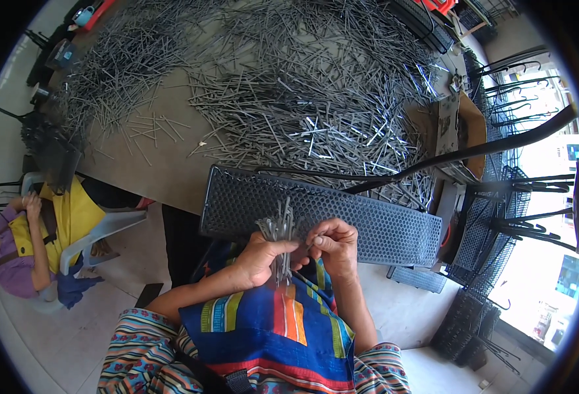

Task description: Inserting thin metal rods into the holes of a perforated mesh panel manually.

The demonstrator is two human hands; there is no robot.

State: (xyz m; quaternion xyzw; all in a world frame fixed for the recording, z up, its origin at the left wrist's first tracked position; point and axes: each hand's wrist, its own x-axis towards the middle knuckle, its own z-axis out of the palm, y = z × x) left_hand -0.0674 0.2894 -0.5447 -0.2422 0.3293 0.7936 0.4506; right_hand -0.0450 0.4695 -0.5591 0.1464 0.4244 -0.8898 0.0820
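My left hand (pixel 261 260) is closed around a bundle of thin grey metal rods (pixel 281 226), which stand up between thumb and fingers and poke out below as well. Close to it on the right, my right hand (pixel 337 249) pinches thumb against fingertips; whatever is between them is too small to make out. Both hands are over my lap, in front of a long black perforated metal tray (pixel 394 230). A blue apron with coloured stripes (pixel 256 335) covers my lap.
Beyond the tray, a big heap of loose metal rods (pixel 315 98) covers much of the table (pixel 171 157). A black bar (pixel 486 150) slants across the right side, near a cardboard box (pixel 471 128). Black mesh racks with hooks (pixel 480 243) line the right. Another person (pixel 30 243) sits left, beside a pale plastic chair (pixel 99 233).
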